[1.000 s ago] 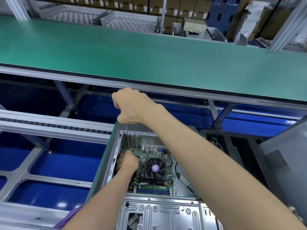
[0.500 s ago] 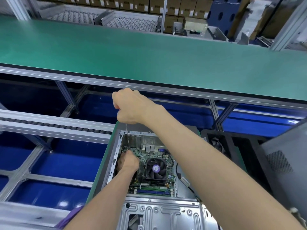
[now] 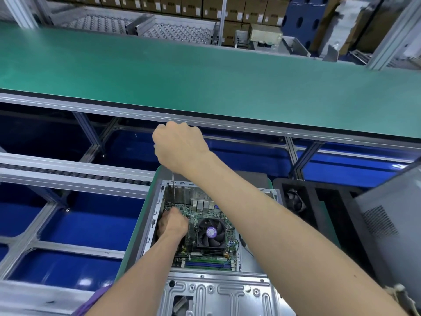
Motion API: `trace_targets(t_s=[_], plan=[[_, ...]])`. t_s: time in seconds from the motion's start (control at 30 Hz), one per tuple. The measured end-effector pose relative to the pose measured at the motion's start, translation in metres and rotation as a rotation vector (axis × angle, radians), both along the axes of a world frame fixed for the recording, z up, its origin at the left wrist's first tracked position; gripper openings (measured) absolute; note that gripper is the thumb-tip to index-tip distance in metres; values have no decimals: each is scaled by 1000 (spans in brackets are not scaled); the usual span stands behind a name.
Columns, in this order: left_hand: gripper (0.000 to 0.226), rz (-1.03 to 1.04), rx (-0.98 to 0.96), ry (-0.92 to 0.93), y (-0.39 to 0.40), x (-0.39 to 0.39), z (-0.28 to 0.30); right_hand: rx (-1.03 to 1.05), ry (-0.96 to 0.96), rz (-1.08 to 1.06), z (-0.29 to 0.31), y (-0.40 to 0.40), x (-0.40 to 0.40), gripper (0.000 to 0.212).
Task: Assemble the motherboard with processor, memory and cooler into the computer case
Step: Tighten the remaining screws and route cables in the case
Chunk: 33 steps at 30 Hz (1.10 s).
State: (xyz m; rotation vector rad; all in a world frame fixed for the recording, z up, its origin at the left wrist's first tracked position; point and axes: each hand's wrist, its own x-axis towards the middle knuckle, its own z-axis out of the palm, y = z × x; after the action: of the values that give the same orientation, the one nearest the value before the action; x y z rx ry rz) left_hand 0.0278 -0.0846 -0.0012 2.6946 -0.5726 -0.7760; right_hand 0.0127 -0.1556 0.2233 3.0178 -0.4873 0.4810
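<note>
An open grey computer case (image 3: 218, 295) lies below me with the green motherboard (image 3: 206, 258) inside it. A black cooler fan (image 3: 211, 233) with a purple centre sits on the board, and blue memory slots (image 3: 207, 263) run along its near edge. My right hand (image 3: 180, 148) is held above the case and grips the handle of a screwdriver, whose thin shaft (image 3: 173, 190) points down to the board's far left corner. My left hand (image 3: 172, 224) is inside the case with its fingers curled at that corner, by the shaft's tip. What the fingers hold is hidden.
A long green conveyor belt (image 3: 205, 80) runs across beyond the case, on a metal frame (image 3: 75, 176) with blue panels below. A black tray (image 3: 319, 208) and a grey case panel (image 3: 391, 224) stand at the right. Cardboard boxes (image 3: 182, 5) line the back.
Both hands stay almost still. The right hand has stayed on the screwdriver over the same corner of the board, and the left hand has stayed by the tip.
</note>
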Motion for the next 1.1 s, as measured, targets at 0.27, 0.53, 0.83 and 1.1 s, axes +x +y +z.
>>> trace_targets(t_s=[0.27,0.53,0.83,1.1], plan=[[17,-23,23,-33,1,3,-3,270,105,132,8,-7,-5,18],[26,-53,15,-48,3,1,-4,44,33,-4,2,-10,-6,20],[30,-71,20,-49,1,2,-6,35,52,13,3,-8,-6,24],[31,-28,15,-62,2,1,-4,263,143,122,12,-12,-6,16]])
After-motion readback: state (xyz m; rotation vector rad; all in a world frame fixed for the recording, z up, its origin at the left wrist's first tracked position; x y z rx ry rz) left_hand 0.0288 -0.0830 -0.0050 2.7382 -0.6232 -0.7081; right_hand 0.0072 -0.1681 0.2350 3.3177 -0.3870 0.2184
